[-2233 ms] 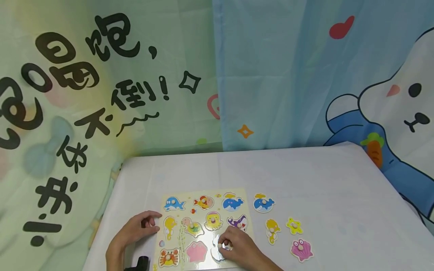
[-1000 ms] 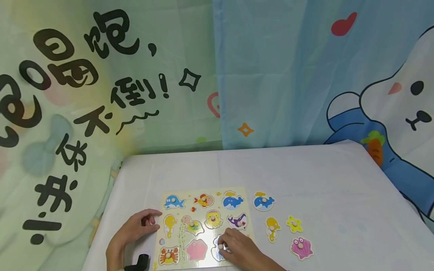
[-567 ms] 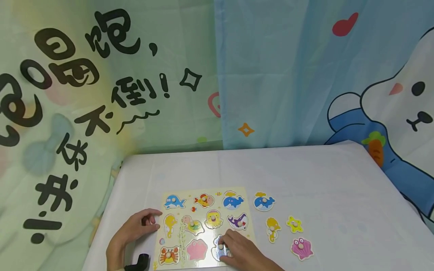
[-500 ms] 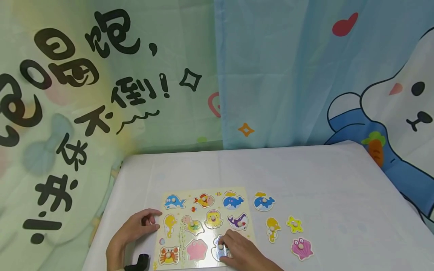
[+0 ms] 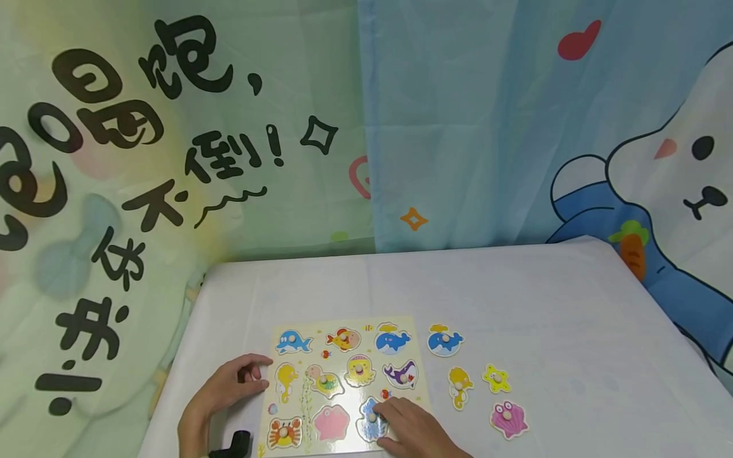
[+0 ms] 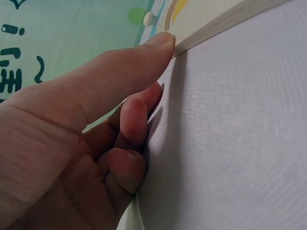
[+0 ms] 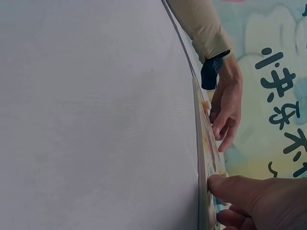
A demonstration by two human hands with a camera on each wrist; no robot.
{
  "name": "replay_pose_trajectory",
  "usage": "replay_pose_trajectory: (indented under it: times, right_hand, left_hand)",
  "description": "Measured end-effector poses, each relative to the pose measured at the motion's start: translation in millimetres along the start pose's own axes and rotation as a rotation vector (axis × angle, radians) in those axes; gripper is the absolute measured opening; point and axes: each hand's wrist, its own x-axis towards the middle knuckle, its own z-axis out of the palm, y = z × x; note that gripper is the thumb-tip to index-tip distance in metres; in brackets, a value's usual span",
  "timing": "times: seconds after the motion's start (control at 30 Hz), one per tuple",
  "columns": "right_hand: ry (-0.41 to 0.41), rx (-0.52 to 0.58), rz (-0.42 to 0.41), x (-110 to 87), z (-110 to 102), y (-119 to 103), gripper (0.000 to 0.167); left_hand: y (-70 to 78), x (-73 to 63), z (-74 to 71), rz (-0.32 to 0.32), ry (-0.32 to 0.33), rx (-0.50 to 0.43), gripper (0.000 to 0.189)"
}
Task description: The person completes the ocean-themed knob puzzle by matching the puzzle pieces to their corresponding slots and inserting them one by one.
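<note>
A wooden knob puzzle board (image 5: 298, 401) with sea animals lies at the table's near side. My right hand (image 5: 415, 427) is over its lower right corner, thumb and index finger apart on either side of a blue puzzle piece (image 5: 369, 427), whose round knob shows between them. My left hand (image 5: 229, 385) touches the board's left edge with its thumb (image 6: 160, 45) and index finger, the other fingers loosely bent. Right of the board lie a blue whale piece (image 5: 445, 344), a yellow seahorse piece (image 5: 459, 388), a yellow starfish piece (image 5: 496, 379) and a pink shell piece (image 5: 509, 420).
Knobbed pieces sit in the board, among them a crab (image 5: 284, 432) and an octopus (image 5: 359, 371). The pink shell-shaped spot (image 5: 331, 423) bears no knob. A black object (image 5: 233, 445) is by the left wrist. Printed curtains (image 5: 458, 127) hang behind the white table (image 5: 544, 305).
My right hand has let go of the blue piece's knob and drawn back slightly to the right, leaving the piece more visible. The left hand stays at the board's edge.
</note>
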Motion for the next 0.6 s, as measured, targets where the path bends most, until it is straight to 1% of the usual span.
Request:
replay_pose_trajectory:
  times: [0.23,0.37,0.4,0.47,0.5,0.6]
  right_hand:
    - [-0.087,0.135,0.023,-7.2,-6,5,0.042]
    - [-0.143,0.279,0.084,-10.8,-9,12,0.043]
    - [-0.145,0.309,0.098,-11.8,-11,15,0.042]
    - [-0.132,0.357,0.124,-13.4,-15,20,0.041]
    - [-0.110,0.356,0.123,-14.0,-17,22,0.041]
    - [-0.005,0.329,0.137,-14.8,-25,32,0.037]
  left_hand:
    - [0.6,0.2,-0.2,0.004,0.003,-0.011,0.040]
    - [-1.0,0.7,1.0,0.000,-0.002,-0.023,0.040]
    - [-1.4,0.8,1.2,-0.001,-0.003,-0.027,0.040]
    - [-2.2,0.9,1.5,-0.001,-0.006,-0.028,0.040]
    - [-2.7,1.0,1.6,-0.001,-0.006,-0.027,0.040]
    - [-3.0,0.8,1.0,0.004,-0.005,-0.024,0.039]
